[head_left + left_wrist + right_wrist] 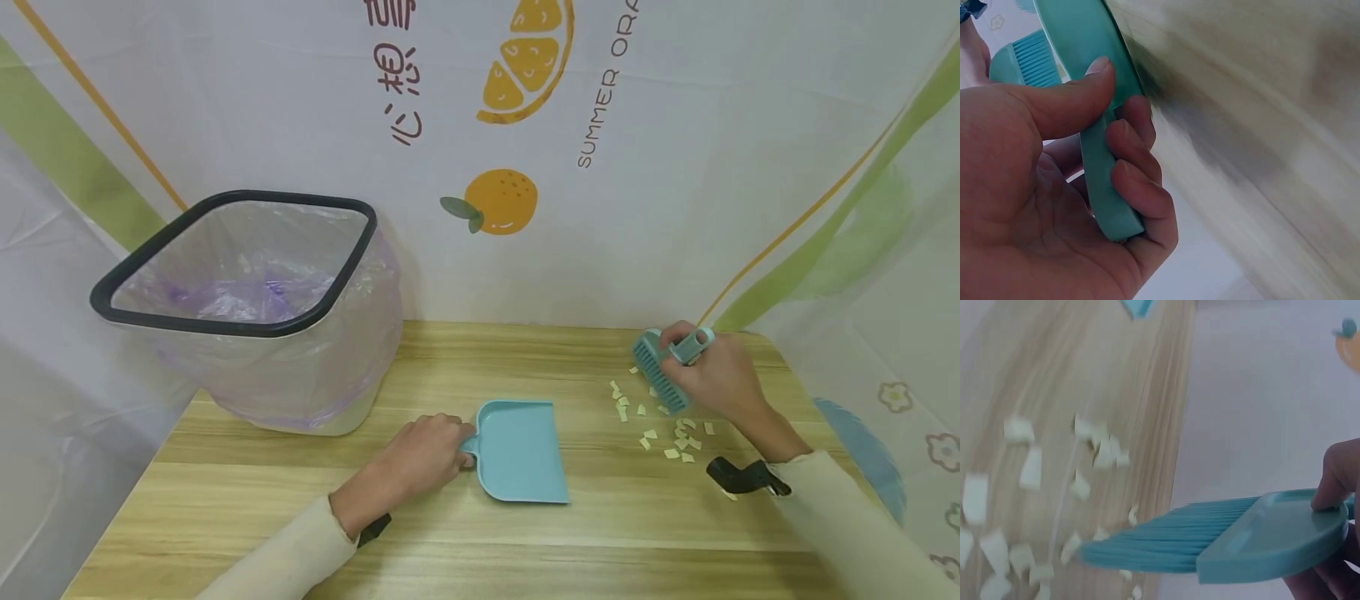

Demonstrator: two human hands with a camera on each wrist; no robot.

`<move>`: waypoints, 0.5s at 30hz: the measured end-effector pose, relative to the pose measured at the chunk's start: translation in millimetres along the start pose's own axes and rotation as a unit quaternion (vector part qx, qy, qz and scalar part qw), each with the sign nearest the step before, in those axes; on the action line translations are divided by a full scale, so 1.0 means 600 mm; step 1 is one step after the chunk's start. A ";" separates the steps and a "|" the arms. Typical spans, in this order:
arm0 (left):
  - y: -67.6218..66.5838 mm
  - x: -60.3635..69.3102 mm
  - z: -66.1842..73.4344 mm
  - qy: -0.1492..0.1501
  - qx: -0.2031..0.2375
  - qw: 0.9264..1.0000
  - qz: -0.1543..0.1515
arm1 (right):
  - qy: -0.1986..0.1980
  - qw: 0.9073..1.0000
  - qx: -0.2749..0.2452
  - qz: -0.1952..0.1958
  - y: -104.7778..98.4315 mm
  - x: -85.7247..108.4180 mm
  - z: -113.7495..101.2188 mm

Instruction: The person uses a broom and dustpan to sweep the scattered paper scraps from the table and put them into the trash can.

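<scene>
Your dustpan (pixel 522 454) is at the middle of the worktop (pixel 450 550), its handle (pixel 1101 181) gripped in your left hand (pixel 431 454) and mostly hidden from the head view. Your right hand (pixel 720 375) grips the brush (pixel 660 372) beside pale scraps (pixel 681 443) — some partly covered. Behind, the cloth (pixel 675 208) reads "SUMMER ORA" — cut off at the top.

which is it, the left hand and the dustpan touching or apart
Touching: the left wrist view shows the left hand gripping the dustpan, fingers curled round its handle.

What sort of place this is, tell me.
Probably a staged indoor tabletop setup: printed sheeting hangs behind and beside a wood-grain table, and a bag-lined bin stands on it.
</scene>
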State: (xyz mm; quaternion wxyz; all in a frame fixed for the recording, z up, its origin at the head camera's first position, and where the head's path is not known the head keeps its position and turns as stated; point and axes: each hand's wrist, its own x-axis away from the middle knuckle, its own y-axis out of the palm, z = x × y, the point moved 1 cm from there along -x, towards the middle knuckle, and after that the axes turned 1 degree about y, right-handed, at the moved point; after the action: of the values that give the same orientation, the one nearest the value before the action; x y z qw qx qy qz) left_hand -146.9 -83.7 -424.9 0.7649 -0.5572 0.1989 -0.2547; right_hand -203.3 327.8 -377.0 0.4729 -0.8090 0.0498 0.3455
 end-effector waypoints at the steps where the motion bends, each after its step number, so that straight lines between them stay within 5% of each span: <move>1: 0.000 0.000 0.000 -0.001 -0.001 1.000 -0.001 | 0.007 1.000 0.007 -0.003 -0.001 -0.001 0.009; 10: -0.001 -0.001 -0.001 -0.004 0.002 1.000 -0.008 | 0.059 0.995 0.047 -0.064 -0.014 -0.009 0.055; 15: -0.002 -0.002 -0.001 -0.010 0.007 1.000 -0.013 | 0.056 0.993 0.055 -0.086 -0.012 -0.013 0.070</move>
State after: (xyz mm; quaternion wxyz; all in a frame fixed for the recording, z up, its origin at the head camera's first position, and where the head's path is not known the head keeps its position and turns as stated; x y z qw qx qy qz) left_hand -148.5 -83.5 -424.0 0.7672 -0.5572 0.1825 -0.2600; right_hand -227.6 363.3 -380.1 0.5412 -0.8009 0.0253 0.2548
